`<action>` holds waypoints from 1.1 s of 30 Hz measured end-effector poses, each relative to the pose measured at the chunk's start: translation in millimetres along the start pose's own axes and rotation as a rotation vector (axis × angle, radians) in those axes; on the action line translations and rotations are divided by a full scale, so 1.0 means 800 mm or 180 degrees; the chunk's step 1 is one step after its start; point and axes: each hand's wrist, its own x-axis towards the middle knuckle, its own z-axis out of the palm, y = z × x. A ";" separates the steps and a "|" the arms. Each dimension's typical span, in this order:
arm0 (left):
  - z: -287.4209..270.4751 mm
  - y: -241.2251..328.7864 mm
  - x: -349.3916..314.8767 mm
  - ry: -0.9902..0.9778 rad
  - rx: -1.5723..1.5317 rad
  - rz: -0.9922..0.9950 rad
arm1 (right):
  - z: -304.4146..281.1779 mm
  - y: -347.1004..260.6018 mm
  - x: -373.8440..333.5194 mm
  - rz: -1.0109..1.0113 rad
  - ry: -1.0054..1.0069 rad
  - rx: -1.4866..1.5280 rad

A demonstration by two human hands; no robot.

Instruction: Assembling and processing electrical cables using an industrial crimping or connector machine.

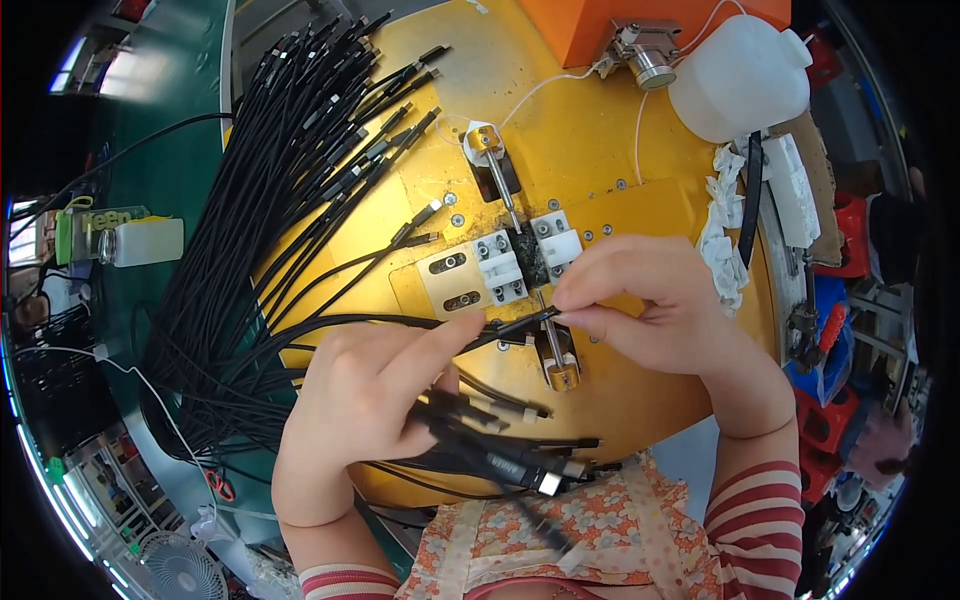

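My left hand (pixel 365 395) is closed around several black cables; their plug ends hang below its fingers, one with a bright metal tip, partly blurred. One black cable (pixel 515 325) reaches out between its thumb and forefinger toward the right. My right hand (pixel 655 305) pinches the end of this cable between thumb and forefinger. Both hands are over the near side of a gold metal fixture with white clamp blocks (pixel 503 268) and a second white block (pixel 557 245). Two thin metal rods, one far (pixel 502 185) and one near (pixel 552 340), point at the dark gap between the blocks.
A big bundle of black cables (pixel 240 220) covers the left of the gold plate (pixel 640 215). At the far right stand an orange box (pixel 570 30), a metal valve-like part (pixel 650 65) and a white plastic bottle (pixel 740 80). Crumpled white tissue (pixel 725 230) lies along the right edge.
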 end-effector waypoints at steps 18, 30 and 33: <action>0.034 -0.020 0.017 0.0199 0.1507 0.0133 | 0.001 0.011 0.003 -0.0109 -0.0285 -0.1760; 0.037 -0.018 0.023 0.0231 0.1349 0.0170 | 0.024 0.007 0.002 -0.0810 -0.0517 -0.0889; 0.038 -0.019 0.022 0.0291 0.1311 0.0231 | 0.026 0.012 -0.003 -0.0957 -0.0543 -0.1008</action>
